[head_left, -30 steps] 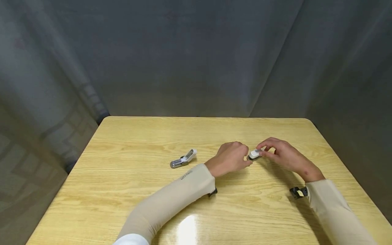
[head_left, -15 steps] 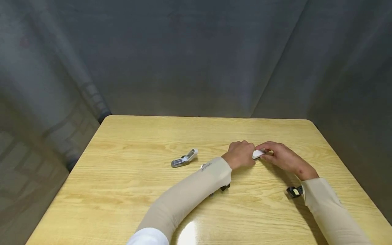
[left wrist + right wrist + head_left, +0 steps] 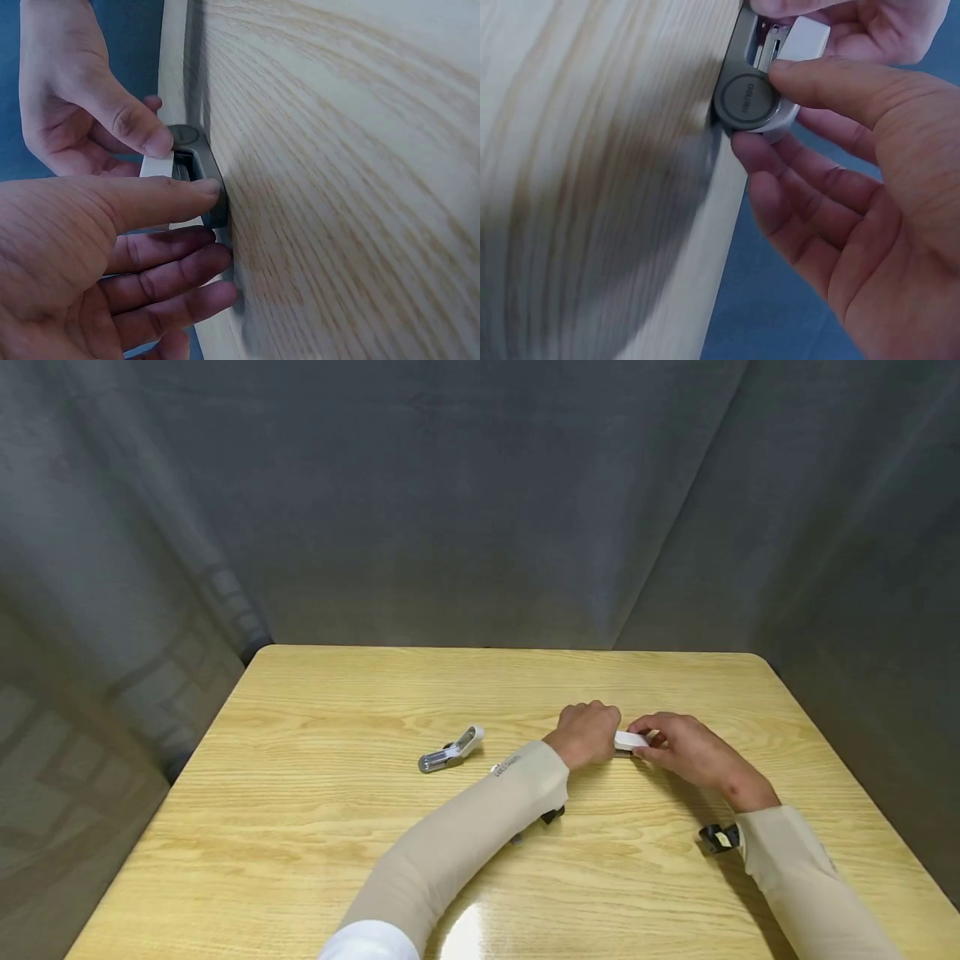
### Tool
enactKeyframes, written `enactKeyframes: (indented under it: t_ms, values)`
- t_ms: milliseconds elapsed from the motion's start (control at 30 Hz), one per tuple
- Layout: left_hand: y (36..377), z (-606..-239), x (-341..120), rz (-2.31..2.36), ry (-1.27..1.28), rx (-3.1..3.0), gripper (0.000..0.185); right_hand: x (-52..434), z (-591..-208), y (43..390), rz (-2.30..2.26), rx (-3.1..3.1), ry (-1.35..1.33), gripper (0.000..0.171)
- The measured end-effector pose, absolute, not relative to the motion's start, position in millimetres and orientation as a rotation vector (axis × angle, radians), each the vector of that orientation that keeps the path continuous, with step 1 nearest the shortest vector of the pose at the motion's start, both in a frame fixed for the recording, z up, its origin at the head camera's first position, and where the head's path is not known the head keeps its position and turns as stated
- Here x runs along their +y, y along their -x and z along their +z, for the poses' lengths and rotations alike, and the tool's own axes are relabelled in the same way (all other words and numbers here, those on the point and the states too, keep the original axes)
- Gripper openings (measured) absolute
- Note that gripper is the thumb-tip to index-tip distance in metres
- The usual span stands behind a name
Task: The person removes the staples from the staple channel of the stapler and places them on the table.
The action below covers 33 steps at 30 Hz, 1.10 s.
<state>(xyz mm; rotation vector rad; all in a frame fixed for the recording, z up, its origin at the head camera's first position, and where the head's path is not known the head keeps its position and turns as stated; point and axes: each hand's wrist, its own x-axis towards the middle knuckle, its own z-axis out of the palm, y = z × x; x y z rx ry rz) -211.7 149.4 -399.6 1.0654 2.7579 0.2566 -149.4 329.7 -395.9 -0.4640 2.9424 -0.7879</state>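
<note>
A small stapler with a white top and grey base [image 3: 630,742] lies between my two hands on the right part of the table. In the left wrist view my left hand [image 3: 67,247] pinches one end, its thumb pressed on the grey base [image 3: 214,199] and the other fingers behind. My right hand [image 3: 900,142] grips the round hinge end, thumb against the white top [image 3: 804,41]. The metal staple channel [image 3: 771,46] shows between top and base. A second stapler [image 3: 452,750], its white top swung up, lies left of my left hand.
Under my left forearm, a small white thing [image 3: 497,768] and a small grey bit [image 3: 517,838] peek out, mostly hidden. Black wrist cameras [image 3: 720,838] hang below both sleeves. The wooden table [image 3: 337,693] ends at a dark curtain [image 3: 450,510].
My left hand has shifted right along the stapler, and the stapler has turned to lie more sideways. My right hand dipped slightly and keeps its grip. The second stapler stays put.
</note>
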Motion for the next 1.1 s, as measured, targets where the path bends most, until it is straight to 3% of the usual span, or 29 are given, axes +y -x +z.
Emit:
enactKeyframes:
  t_ms: [600,1100]
  values:
    - [211.5,-401.7,156.2,0.323,-0.959,2.707,0.023,317.2,-405.7,141.1,-0.576,3.099,0.425,0.012]
    - [219.6,-402.5,155.5,0.354,-0.944,2.693,0.027,308.0,-417.7,136.0,-0.698,3.180,0.260,0.021]
